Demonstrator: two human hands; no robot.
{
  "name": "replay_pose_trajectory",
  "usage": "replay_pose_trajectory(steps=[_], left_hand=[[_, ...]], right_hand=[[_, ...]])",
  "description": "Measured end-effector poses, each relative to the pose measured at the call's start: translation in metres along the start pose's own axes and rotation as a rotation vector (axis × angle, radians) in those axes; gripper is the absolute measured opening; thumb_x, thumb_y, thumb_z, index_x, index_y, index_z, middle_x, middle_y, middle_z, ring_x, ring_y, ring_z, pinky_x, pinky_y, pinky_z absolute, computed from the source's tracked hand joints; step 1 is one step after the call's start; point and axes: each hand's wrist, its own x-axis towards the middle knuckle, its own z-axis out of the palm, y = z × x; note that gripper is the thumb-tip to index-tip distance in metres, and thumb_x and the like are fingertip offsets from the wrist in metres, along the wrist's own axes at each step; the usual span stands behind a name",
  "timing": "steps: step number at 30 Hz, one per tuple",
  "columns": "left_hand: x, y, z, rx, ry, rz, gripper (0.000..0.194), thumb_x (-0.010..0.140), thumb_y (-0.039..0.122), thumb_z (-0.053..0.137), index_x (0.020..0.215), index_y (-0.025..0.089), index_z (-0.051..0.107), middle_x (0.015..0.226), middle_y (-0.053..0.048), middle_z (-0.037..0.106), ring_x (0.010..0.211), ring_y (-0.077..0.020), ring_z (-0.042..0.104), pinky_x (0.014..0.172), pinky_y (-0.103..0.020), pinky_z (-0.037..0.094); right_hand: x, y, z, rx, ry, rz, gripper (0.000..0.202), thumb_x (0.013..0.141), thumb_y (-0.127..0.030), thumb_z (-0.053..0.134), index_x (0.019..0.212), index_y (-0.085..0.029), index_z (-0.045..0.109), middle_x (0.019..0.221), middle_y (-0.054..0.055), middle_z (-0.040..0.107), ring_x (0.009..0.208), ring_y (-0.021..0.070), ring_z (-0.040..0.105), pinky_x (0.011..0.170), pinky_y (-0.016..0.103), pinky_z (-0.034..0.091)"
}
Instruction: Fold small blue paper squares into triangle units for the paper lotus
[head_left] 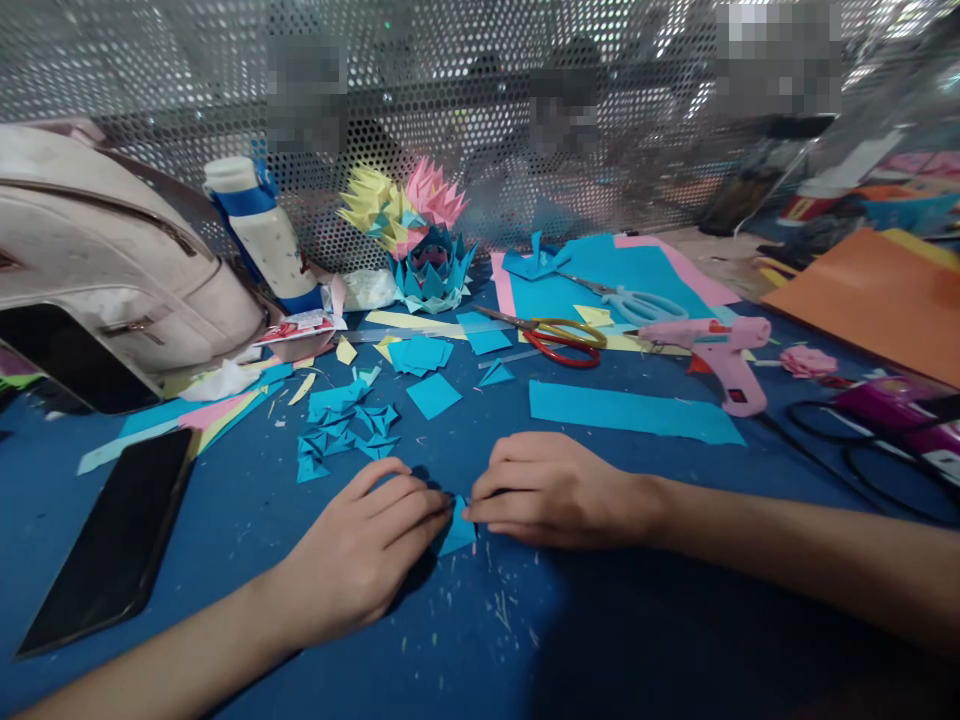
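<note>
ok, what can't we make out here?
All in the head view:
Small blue paper: partly covered by left hand and right hand.
Pale bag: left part cut off by picture edge.
Orange sheet: right end cut off by picture edge.
Perforated screen: parts hidden by pixelated patches.

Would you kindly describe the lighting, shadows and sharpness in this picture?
Head view: a dark shadow lies on the blue table below the right forearm; head view: bright specks show through the perforated screen, partly pixelated; head view: the upper right corner looks smeared, the pink glue gun clearer.
</note>
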Motion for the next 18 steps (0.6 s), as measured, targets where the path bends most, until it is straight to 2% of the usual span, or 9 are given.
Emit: replay_pose_trajectory(steps=[4,8,14,18], left_hand=[[-0.001,0.000,0.001,0.042,0.016,0.038,0.033,0.101,0.006,0.035,0.115,0.005,0.065,0.113,-0.012,0.070,0.099,-0.0226,0.060,0.103,-0.044,0.036],[0.000,0.000,0.000,0.035,0.014,0.047,0.035,0.101,0.007,0.034,0.116,0.006,0.065,0.113,-0.012,0.070,0.101,-0.0236,0.061,0.102,-0.045,0.037],[-0.002,0.000,-0.001,0.000,0.015,0.035,0.036,0.100,0.008,0.033,0.115,0.008,0.066,0.106,-0.011,0.071,0.100,-0.0231,0.062,0.103,-0.045,0.037],[-0.003,-0.001,-0.001,-0.009,0.003,0.035,0.037,0.100,0.008,0.032,0.117,0.008,0.065,0.107,-0.012,0.071,0.100,-0.0235,0.061,0.104,-0.046,0.036]], right_hand=[[0.002,0.001,0.003,-0.026,-0.007,0.001,0.026,0.105,-0.026,0.042,0.109,-0.022,0.068,0.101,0.001,0.070,0.083,0.0123,0.054,0.073,0.027,0.041],[0.010,0.002,0.007,-0.069,-0.016,0.020,0.024,0.104,-0.021,0.044,0.098,-0.021,0.067,0.101,0.001,0.068,0.084,0.0134,0.051,0.075,0.027,0.041],[0.020,0.002,0.011,0.002,-0.084,0.076,0.021,0.102,-0.023,0.046,0.094,-0.017,0.064,0.102,0.006,0.061,0.085,0.0158,0.045,0.077,0.029,0.038],[0.022,0.001,0.010,0.073,-0.139,0.107,0.017,0.100,-0.028,0.051,0.101,-0.016,0.064,0.106,0.007,0.058,0.090,0.0172,0.045,0.083,0.031,0.039]])
